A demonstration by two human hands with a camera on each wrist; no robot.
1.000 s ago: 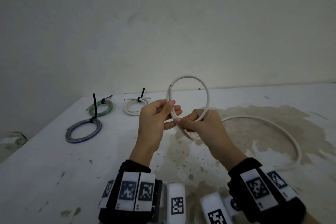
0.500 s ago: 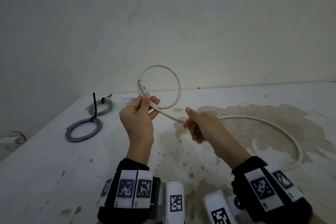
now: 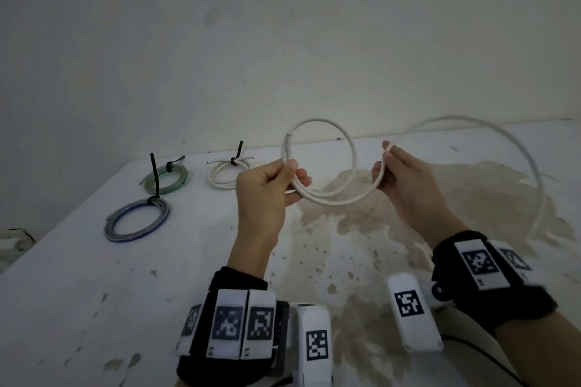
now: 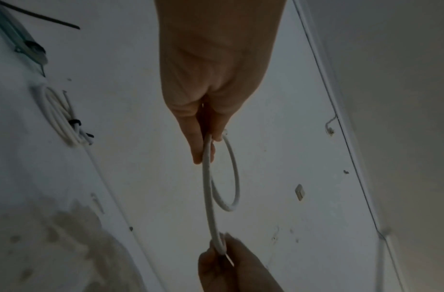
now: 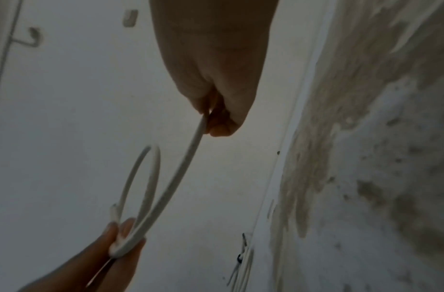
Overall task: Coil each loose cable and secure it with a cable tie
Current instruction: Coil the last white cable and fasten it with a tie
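Observation:
A stiff white cable [image 3: 349,148] is held up above the table between both hands. My left hand [image 3: 270,185] pinches the crossing of one small loop, with the cut end sticking up beside my thumb [image 4: 195,142]. My right hand [image 3: 399,176] grips the same cable [image 5: 180,170] further along, to the right of the loop. Beyond the right hand the cable [image 3: 515,151] arcs high to the right and drops to the table near the right edge. In the left wrist view the loop [image 4: 230,177] hangs between my left fingers and the right hand [image 4: 230,262].
Three coiled, tied cables lie at the back left of the white table [image 3: 94,292]: a green one [image 3: 166,177], a blue-grey one [image 3: 138,220] and a white one [image 3: 223,174], each with a black tie. A brown stain [image 3: 440,198] covers the table's right half.
My right hand slid rightward along the cable and lifted it, so the trailing length now arcs up off the table. The left hand moved right with the loop, which now has a second turn forming.

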